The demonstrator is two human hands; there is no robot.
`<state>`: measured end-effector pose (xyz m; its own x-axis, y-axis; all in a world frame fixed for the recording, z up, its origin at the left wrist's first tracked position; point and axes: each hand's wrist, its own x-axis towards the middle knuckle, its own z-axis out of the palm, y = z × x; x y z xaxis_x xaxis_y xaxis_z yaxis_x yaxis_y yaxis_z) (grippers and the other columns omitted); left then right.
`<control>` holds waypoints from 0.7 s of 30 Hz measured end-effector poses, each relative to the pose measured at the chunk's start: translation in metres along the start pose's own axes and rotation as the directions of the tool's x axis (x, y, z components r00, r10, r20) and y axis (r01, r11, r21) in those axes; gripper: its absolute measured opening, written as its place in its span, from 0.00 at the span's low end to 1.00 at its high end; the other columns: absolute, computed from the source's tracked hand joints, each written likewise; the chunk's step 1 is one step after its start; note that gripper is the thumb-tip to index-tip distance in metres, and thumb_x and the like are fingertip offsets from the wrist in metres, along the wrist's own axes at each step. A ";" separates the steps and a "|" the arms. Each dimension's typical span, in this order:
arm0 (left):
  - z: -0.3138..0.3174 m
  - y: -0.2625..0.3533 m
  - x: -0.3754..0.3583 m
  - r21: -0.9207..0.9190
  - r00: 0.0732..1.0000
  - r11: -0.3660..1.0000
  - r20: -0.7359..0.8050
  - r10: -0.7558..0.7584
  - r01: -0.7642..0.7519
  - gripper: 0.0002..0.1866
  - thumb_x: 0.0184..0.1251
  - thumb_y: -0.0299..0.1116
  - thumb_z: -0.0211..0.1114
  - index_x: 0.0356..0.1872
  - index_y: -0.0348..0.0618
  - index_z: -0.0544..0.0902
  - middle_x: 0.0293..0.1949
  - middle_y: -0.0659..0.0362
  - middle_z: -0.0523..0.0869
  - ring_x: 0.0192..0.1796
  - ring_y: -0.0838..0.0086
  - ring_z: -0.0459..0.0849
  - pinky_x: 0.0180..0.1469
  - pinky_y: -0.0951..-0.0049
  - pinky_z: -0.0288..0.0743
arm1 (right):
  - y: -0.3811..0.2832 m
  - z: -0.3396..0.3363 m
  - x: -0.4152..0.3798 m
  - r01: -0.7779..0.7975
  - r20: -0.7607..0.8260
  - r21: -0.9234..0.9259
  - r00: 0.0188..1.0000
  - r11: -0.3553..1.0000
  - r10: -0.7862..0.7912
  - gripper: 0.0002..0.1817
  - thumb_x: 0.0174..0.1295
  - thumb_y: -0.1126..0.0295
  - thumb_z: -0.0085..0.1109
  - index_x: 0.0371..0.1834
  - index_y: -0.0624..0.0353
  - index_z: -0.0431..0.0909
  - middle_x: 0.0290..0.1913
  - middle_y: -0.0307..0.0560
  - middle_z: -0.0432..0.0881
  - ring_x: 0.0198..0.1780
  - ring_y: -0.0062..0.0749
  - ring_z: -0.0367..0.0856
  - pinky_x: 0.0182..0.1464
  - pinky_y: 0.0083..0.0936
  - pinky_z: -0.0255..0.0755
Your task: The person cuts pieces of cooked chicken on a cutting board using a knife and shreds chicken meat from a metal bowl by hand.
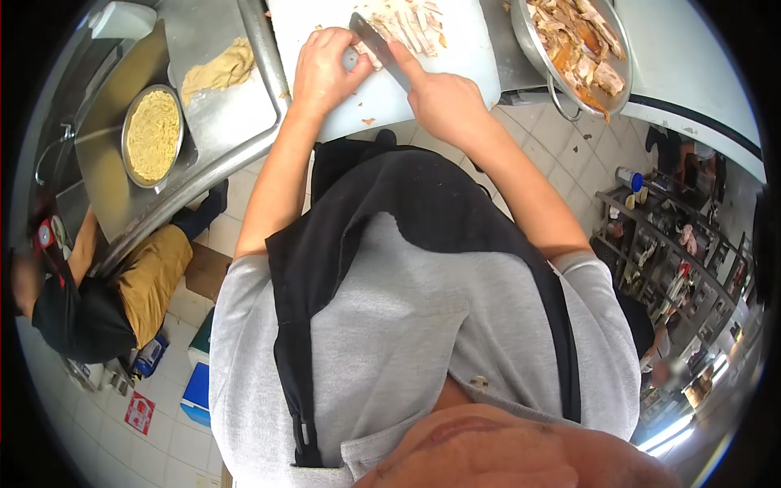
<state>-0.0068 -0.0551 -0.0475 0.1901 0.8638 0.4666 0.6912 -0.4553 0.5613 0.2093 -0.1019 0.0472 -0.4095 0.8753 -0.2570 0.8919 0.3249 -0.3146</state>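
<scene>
On a white cutting board (455, 81) lies sliced cooked meat (411, 26), cut into strips. My right hand (439, 98) grips a knife (381, 50), index finger stretched along the blade; the handle is hidden in the palm. Beside the blade, my left hand (327, 71) presses a piece of meat (368, 55) to the board with curled fingers. The blade stands between that piece and the cut strips. Small meat scraps lie near the board's front edge.
At right a metal pan (561, 88) holds cooked meat pieces. Left are a lump of dough (221, 69) on a tray and an oval dish (128, 150) of yellowish food. A person (102, 305) works at the far left; a shelf rack (675, 252) stands far right.
</scene>
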 end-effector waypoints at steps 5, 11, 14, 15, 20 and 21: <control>-0.006 0.005 -0.001 0.021 1.000 1.000 0.002 0.005 -0.005 0.14 0.55 0.33 0.76 0.42 0.41 0.86 0.44 0.51 0.89 0.51 0.52 0.85 0.57 0.57 0.79 | 0.005 0.008 0.030 0.041 -0.097 0.021 0.995 0.999 -0.038 0.41 0.70 0.70 0.56 0.87 0.41 0.56 0.37 0.52 0.91 0.39 0.52 0.90 0.45 0.49 0.83; -0.005 0.007 -0.004 -0.001 1.000 1.000 -0.014 -0.012 0.011 0.13 0.55 0.33 0.75 0.40 0.41 0.85 0.42 0.53 0.87 0.50 0.54 0.84 0.56 0.57 0.78 | 0.006 -0.026 0.001 -0.010 -0.079 0.008 0.997 1.000 0.011 0.42 0.68 0.71 0.58 0.87 0.42 0.58 0.35 0.52 0.91 0.38 0.51 0.90 0.45 0.48 0.83; -0.006 0.006 -0.002 0.010 1.000 1.000 -0.009 -0.011 0.011 0.13 0.56 0.34 0.75 0.39 0.41 0.84 0.42 0.54 0.87 0.49 0.54 0.83 0.56 0.57 0.78 | 0.003 -0.022 -0.013 0.025 -0.076 -0.010 0.997 1.000 -0.026 0.42 0.67 0.71 0.59 0.87 0.43 0.58 0.35 0.50 0.91 0.37 0.49 0.90 0.43 0.48 0.82; -0.007 0.006 -0.002 0.012 1.000 1.000 -0.007 -0.007 0.007 0.13 0.56 0.33 0.75 0.39 0.41 0.84 0.42 0.54 0.87 0.50 0.54 0.83 0.56 0.57 0.78 | 0.004 -0.017 -0.014 0.023 -0.074 -0.008 0.997 1.000 -0.024 0.42 0.67 0.71 0.59 0.87 0.43 0.58 0.35 0.50 0.91 0.37 0.49 0.90 0.43 0.48 0.82; -0.006 0.006 -0.002 0.007 1.000 1.000 0.004 -0.014 0.014 0.12 0.56 0.33 0.75 0.39 0.41 0.84 0.43 0.54 0.88 0.51 0.54 0.83 0.57 0.57 0.78 | -0.001 -0.016 -0.019 0.029 -0.006 -0.008 1.000 1.000 -0.029 0.43 0.66 0.71 0.59 0.87 0.44 0.58 0.34 0.49 0.91 0.36 0.48 0.90 0.42 0.47 0.82; -0.006 0.006 -0.002 0.007 1.000 1.000 0.011 -0.017 0.017 0.12 0.56 0.33 0.75 0.39 0.42 0.85 0.44 0.55 0.88 0.51 0.54 0.84 0.57 0.57 0.78 | -0.001 -0.016 -0.019 0.029 -0.004 -0.006 1.000 1.000 -0.029 0.43 0.66 0.71 0.59 0.87 0.44 0.58 0.34 0.49 0.91 0.36 0.48 0.90 0.42 0.47 0.82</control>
<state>-0.0073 -0.0612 -0.0408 0.1854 0.8738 0.4495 0.6994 -0.4386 0.5643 0.2195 -0.1130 0.0666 -0.4341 0.8672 -0.2439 0.8809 0.3520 -0.3163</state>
